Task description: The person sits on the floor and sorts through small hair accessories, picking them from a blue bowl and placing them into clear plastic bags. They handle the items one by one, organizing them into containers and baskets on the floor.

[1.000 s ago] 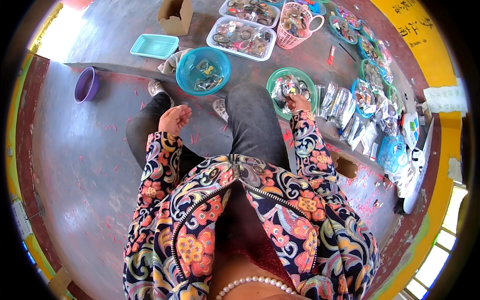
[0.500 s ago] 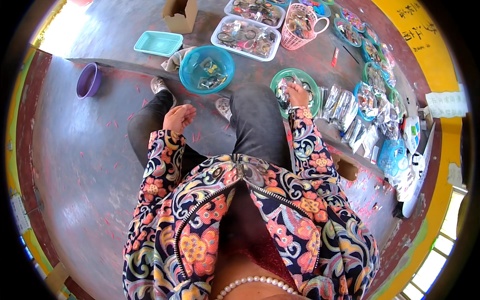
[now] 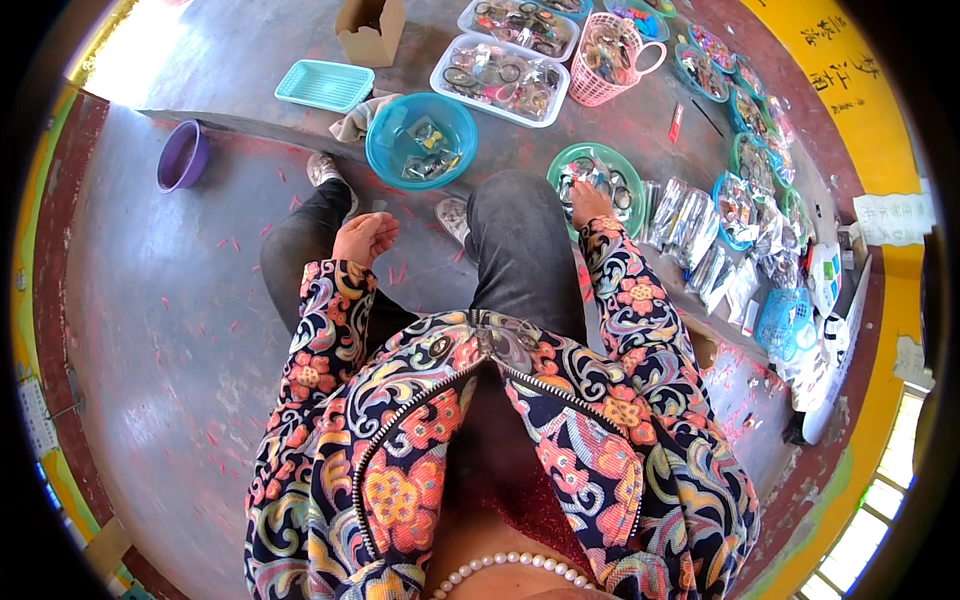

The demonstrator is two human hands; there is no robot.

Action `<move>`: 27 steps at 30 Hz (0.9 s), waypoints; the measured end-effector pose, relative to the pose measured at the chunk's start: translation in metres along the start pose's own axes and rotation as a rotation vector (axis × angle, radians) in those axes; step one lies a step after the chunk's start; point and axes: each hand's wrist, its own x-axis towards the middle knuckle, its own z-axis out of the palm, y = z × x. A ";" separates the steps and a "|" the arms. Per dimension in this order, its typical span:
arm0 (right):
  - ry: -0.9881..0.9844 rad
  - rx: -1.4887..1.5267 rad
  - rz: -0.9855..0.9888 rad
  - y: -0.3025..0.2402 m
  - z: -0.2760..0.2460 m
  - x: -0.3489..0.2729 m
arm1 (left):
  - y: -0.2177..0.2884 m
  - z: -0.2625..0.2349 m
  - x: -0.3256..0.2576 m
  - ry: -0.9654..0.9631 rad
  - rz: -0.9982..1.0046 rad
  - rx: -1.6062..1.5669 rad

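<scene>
My right hand is at the near edge of a round green basket. Its fingers are stretched toward the clear packets inside, which hold dark ring-shaped and other small items. Nothing shows gripped in that hand. Above my left thigh, my left hand hangs with its fingers loosely curled together, and no object shows in it. Ahead of my knees stands a blue-green basin with a few clear packets at its bottom, some with yellow and dark items.
Past the basin are white trays of packets, a pink basket, a turquoise tray and a cardboard box. Bundled clear packets and several filled baskets line the right. A purple basin stands at left. A ledge edge crosses the floor.
My right hand has lowered slightly toward me, its fingers going from a pinch over the packets to stretched out. My left hand stays nearly still. The whole view has shifted a little.
</scene>
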 end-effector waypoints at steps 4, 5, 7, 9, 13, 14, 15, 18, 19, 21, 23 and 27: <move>-0.021 -0.006 -0.023 0.002 0.008 -0.002 | -0.001 0.002 -0.004 0.017 -0.006 0.008; -0.109 -0.005 -0.028 0.004 0.006 0.001 | 0.000 0.004 -0.004 0.018 -0.007 0.020; -0.115 0.016 0.012 0.005 0.004 0.003 | 0.000 0.007 -0.002 0.010 -0.012 0.033; -0.162 0.042 0.080 -0.006 -0.026 0.014 | 0.003 0.006 -0.003 0.016 -0.006 0.041; 0.470 0.303 -0.105 -0.024 -0.074 0.039 | 0.012 0.019 -0.003 -0.003 0.012 0.055; 0.517 0.428 -0.161 -0.062 -0.122 0.041 | 0.016 0.016 -0.006 0.018 0.023 0.056; 0.560 0.556 -0.217 -0.099 -0.156 0.043 | 0.019 0.013 -0.008 0.047 0.035 0.068; 0.578 0.809 -0.256 -0.157 -0.199 0.023 | 0.022 0.024 0.012 0.011 0.070 0.117; 0.484 0.915 -0.241 -0.179 -0.201 0.016 | 0.024 0.024 0.016 0.030 0.068 0.127; 0.450 0.911 -0.371 -0.207 -0.190 0.005 | 0.030 0.029 0.030 0.022 0.106 0.169; 0.338 0.775 -0.749 -0.221 -0.165 -0.001 | 0.037 0.039 0.043 0.035 0.148 0.248; -0.263 0.250 -0.911 -0.240 -0.131 -0.018 | 0.034 0.024 0.097 0.157 0.293 0.737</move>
